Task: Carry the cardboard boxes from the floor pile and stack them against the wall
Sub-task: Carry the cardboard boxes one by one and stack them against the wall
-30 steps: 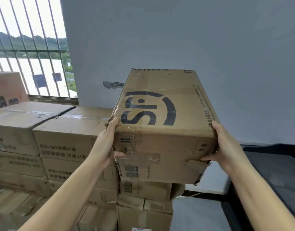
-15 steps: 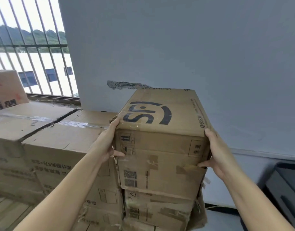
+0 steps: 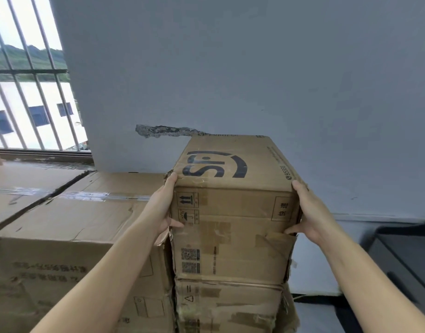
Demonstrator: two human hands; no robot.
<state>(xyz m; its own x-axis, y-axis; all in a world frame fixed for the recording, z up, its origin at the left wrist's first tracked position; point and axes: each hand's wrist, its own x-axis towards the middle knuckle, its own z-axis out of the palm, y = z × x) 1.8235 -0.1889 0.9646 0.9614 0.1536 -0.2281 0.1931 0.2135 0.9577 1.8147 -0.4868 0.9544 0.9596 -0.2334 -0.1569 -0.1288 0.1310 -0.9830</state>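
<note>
A brown cardboard box with a black SF logo (image 3: 233,207) sits on top of a worn box (image 3: 230,306) in a stack against the grey wall (image 3: 230,68). My left hand (image 3: 162,207) holds its left side, fingers flat along the side and thumb on the front face. My right hand (image 3: 307,212) holds the right side the same way, thumb at a torn flap on the front. The box's back edge reaches the wall.
Larger taped cardboard boxes (image 3: 81,212) stand stacked to the left, slightly lower than the SF box. A barred window (image 3: 31,92) is at the upper left. A dark grey cart or bin (image 3: 403,255) stands at the lower right. A chipped patch (image 3: 163,131) marks the wall.
The SF box has come down from chest height and forward onto the stack by the wall. Both hands keep their hold on its sides.
</note>
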